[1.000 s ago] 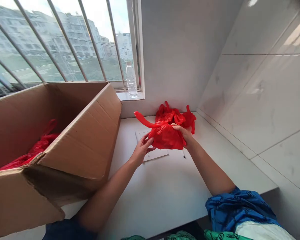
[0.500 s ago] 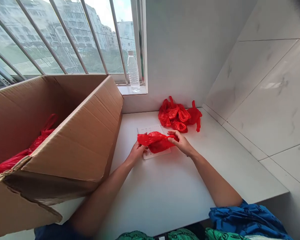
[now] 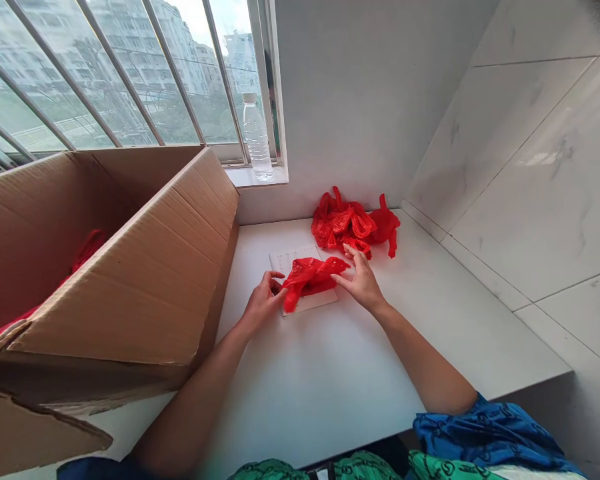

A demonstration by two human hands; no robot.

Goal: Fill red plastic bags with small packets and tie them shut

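Note:
A crumpled red plastic bag [image 3: 313, 277] is stretched between my hands, over a white printed sheet or booklet [image 3: 310, 305] on the white tabletop. My left hand [image 3: 266, 297] pinches the bag's left end, where a loose piece hangs down. At the other end, my right hand [image 3: 360, 279] has its thumb against the bag while its fingers are spread apart. Just behind that hand lies a heap of red plastic bags [image 3: 347, 223] against the wall.
A large open cardboard box [image 3: 145, 287] stands at the left, with red plastic [image 3: 87, 250] inside. A clear bottle [image 3: 257, 140] is on the sill by the barred window. Tiled wall [image 3: 530, 200] bounds the right side. Blue and green patterned cloth [image 3: 495, 433] shows at the bottom.
The bag's left end has dropped down and its right end has slipped out from between my right fingers, which are now spread wider. The whole view has shifted slightly.

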